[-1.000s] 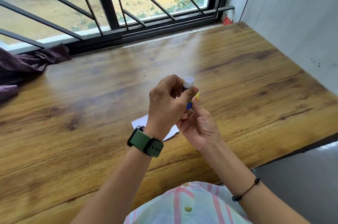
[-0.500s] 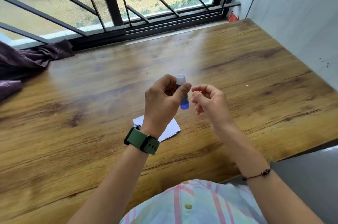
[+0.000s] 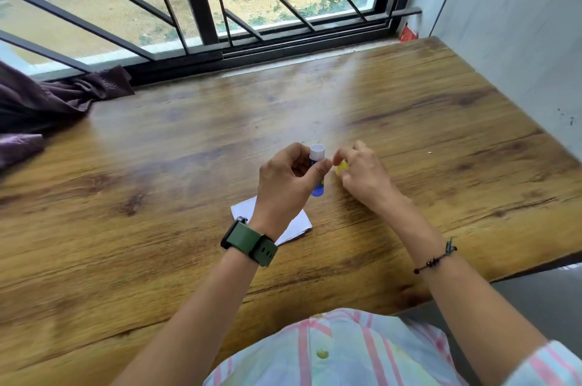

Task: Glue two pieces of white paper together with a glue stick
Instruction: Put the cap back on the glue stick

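Observation:
My left hand (image 3: pixel 288 179) grips a blue glue stick (image 3: pixel 317 169) upright above the wooden table (image 3: pixel 157 196); its white top end shows above my thumb. My right hand (image 3: pixel 362 176) is just to the right of it, fingers closed on a small yellow cap (image 3: pixel 342 168). The two hands are close but apart. White paper (image 3: pixel 296 221) lies flat on the table under my left wrist, mostly hidden by that hand and the green watch.
A dark purple cloth (image 3: pixel 47 102) lies bunched at the table's far left by the barred window (image 3: pixel 204 7). A grey wall (image 3: pixel 519 39) runs along the right side. The table's near edge drops off at the lower right.
The yellow cap came off the glue stick. My right hand carried it away to the right, from under my left hand, and now holds it beside the stick.

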